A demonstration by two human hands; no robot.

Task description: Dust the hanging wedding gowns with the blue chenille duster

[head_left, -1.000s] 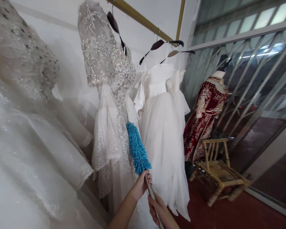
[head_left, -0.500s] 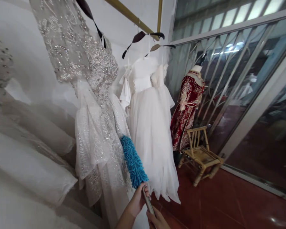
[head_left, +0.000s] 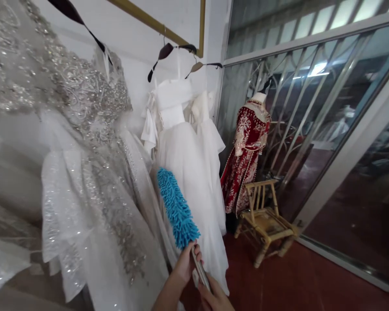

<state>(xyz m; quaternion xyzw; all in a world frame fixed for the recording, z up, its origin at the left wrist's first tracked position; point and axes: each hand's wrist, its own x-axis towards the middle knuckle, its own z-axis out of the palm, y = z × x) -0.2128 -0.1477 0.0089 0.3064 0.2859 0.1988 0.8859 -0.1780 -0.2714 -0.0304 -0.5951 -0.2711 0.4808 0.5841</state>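
A duster (head_left: 177, 208) with a shaggy blue head points up and to the left. My left hand (head_left: 187, 264) is closed round its grey handle just below the head. Lower down the same handle, my right hand (head_left: 214, 296) is wrapped round it at the bottom of the view. Behind the blue head hangs a plain white gown (head_left: 188, 160); whether the fibres touch it I cannot tell. A beaded silvery-white gown (head_left: 94, 116) hangs to the left, close to the camera.
Black hangers (head_left: 165, 51) hold the gowns on a gold rail (head_left: 149, 20). Further right stand a red embroidered robe (head_left: 249, 142) on a mannequin and a low bamboo chair (head_left: 266, 220) on red floor tiles (head_left: 298, 276). A glass partition (head_left: 353, 172) runs along the right.
The view has moved closer to the beaded gown, and the gowns now sit further left. The duster head has shifted from the beaded gown's edge to in front of the plain white gown.
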